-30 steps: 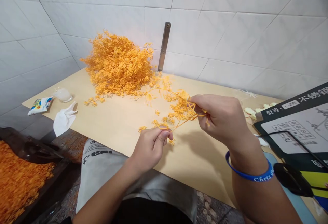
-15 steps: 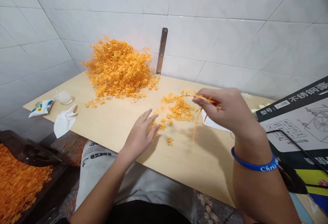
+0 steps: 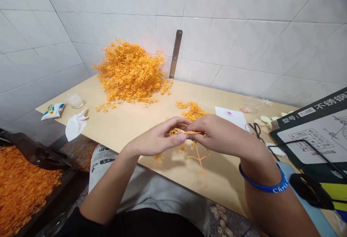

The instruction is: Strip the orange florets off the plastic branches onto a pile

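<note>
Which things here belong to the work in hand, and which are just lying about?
Likely in the work:
- left hand and right hand, meeting at orange sprigs
- small orange heap
- large orange pile

Apparently lying about:
- white tissue
- printed packet
- white sheet
- printed board

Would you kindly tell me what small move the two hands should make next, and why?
Probably a gentle leftward pull by the left hand, against the right hand: the left curves around what looks like the flowered end of the orange sprig, while the right holds its stems.
</note>
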`<action>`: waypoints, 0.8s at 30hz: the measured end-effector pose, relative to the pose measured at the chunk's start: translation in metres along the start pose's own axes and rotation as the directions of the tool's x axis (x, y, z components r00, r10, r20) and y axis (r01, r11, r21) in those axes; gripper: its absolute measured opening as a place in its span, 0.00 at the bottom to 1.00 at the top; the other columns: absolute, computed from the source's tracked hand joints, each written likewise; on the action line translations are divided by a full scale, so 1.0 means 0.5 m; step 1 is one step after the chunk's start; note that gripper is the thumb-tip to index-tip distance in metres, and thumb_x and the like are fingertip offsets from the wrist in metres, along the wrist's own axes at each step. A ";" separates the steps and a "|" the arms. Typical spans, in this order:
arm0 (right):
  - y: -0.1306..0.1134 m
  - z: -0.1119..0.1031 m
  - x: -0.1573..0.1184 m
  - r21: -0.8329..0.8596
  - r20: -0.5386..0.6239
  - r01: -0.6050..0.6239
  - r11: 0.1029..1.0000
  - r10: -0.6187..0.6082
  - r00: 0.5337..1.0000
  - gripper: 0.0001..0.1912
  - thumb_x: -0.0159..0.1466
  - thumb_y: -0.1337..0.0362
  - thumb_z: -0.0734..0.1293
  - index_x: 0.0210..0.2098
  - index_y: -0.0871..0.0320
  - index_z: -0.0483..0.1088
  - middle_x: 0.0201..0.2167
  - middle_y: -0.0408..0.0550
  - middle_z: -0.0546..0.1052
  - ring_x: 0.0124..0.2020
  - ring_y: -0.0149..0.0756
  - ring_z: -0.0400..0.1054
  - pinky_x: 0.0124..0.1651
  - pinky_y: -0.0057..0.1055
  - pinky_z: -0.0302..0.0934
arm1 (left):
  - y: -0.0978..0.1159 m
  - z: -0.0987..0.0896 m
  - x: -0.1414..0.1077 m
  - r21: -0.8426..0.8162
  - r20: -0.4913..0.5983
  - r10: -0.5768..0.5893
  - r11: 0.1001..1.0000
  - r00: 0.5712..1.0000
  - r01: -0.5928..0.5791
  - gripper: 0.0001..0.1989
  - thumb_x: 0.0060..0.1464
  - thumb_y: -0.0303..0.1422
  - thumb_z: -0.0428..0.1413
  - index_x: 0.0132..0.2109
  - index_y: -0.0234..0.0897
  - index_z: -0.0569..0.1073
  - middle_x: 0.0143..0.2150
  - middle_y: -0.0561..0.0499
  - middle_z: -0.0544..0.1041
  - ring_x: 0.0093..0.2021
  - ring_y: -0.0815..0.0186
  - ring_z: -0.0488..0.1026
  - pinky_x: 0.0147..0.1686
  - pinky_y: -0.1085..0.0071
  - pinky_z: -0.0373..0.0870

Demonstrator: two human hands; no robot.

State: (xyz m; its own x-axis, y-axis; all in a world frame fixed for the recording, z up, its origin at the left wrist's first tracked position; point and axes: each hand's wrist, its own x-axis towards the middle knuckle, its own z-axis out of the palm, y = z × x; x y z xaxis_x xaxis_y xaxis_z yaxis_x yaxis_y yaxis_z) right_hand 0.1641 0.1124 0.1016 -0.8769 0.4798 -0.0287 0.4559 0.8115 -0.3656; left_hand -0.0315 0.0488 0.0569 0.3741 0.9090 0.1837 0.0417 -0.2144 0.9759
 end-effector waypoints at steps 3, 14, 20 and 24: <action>0.000 0.004 0.004 -0.048 -0.036 -0.002 0.999 0.000 0.999 0.19 0.70 0.60 0.58 0.27 0.58 0.73 0.21 0.44 0.72 0.22 0.28 0.60 0.28 0.29 0.43 | 0.006 0.030 -0.008 0.061 -0.057 -0.087 0.994 0.995 0.090 0.17 0.62 0.44 0.52 0.51 0.40 0.69 0.44 0.47 0.75 0.37 0.68 0.74 0.37 0.71 0.72; 0.008 -0.018 -0.015 -0.262 -0.243 0.084 0.961 -0.150 0.958 0.24 0.71 0.57 0.56 0.19 0.58 0.61 0.16 0.44 0.66 0.20 0.30 0.55 0.27 0.31 0.40 | -0.025 0.010 -0.039 0.462 -0.625 0.216 0.877 0.750 0.133 0.19 0.67 0.40 0.43 0.28 0.38 0.60 0.22 0.55 0.62 0.24 0.71 0.61 0.26 0.73 0.56; -0.017 0.003 0.004 -0.323 -0.214 0.024 0.946 -0.098 0.972 0.24 0.71 0.55 0.57 0.21 0.58 0.65 0.20 0.47 0.72 0.20 0.30 0.57 0.26 0.33 0.36 | -0.027 -0.012 -0.034 0.615 -0.645 0.337 0.762 0.686 0.204 0.17 0.66 0.36 0.43 0.28 0.38 0.62 0.20 0.56 0.60 0.20 0.71 0.58 0.23 0.73 0.53; -0.009 -0.013 -0.026 -0.307 -0.234 0.038 0.951 -0.114 0.965 0.22 0.70 0.58 0.58 0.21 0.58 0.64 0.19 0.46 0.73 0.20 0.31 0.60 0.26 0.31 0.39 | -0.053 -0.089 -0.056 0.605 -0.718 0.349 0.741 0.603 0.292 0.15 0.64 0.35 0.46 0.27 0.38 0.63 0.20 0.55 0.61 0.22 0.71 0.60 0.25 0.73 0.55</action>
State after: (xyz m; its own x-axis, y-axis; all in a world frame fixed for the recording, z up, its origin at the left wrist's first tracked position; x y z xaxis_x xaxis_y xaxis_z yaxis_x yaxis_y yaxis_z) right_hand 0.1746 0.1045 0.1097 -0.8629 0.4489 0.2320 0.4471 0.8922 -0.0633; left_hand -0.0845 0.0448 0.0313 -0.4248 0.7294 0.5362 0.7007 -0.1100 0.7049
